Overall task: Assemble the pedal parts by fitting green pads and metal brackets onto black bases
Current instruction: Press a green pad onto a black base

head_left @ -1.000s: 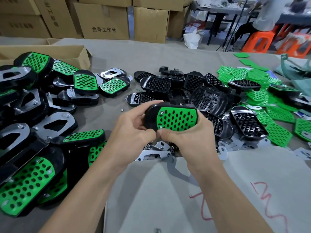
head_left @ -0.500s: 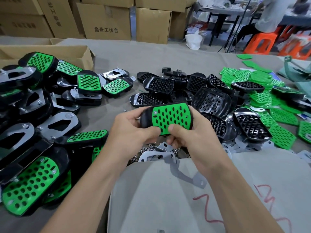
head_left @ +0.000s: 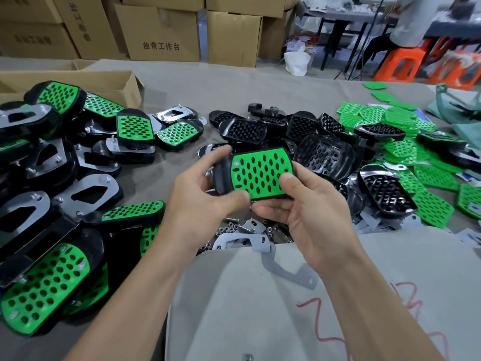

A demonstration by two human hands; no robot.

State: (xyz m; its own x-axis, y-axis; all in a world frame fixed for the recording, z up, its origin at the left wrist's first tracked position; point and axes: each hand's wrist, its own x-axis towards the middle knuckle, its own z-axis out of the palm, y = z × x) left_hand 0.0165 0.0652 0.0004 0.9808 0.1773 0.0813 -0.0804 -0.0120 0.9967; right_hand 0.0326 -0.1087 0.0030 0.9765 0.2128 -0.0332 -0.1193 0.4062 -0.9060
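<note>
Grey cloth (head_left: 234, 82) covered the table, done pedals (head_left: 46, 290) heaped at the left, while above it the left hand (head_left: 205, 196) gripped the black base (head_left: 221, 175), now tipped up more, and the right hand (head_left: 309, 217) pinched it, thumb pushing the green pad (head_left: 260, 175) flat, so a metal bracket (head_left: 240, 239) seemed next, spare bases (head_left: 325, 155) crowding the right.

1. The pedal (head_left: 257, 175), a black base with a perforated green pad seated in it, was tilted pad-up, held between the left hand (head_left: 203, 201) and the right hand (head_left: 309, 220).
2. Bare black bases (head_left: 325, 155) lay heaped just beyond the right hand.
3. Loose green pads (head_left: 432, 212) lay spread to its right.
4. A metal bracket (head_left: 239, 239) lay flat below both hands.
</note>
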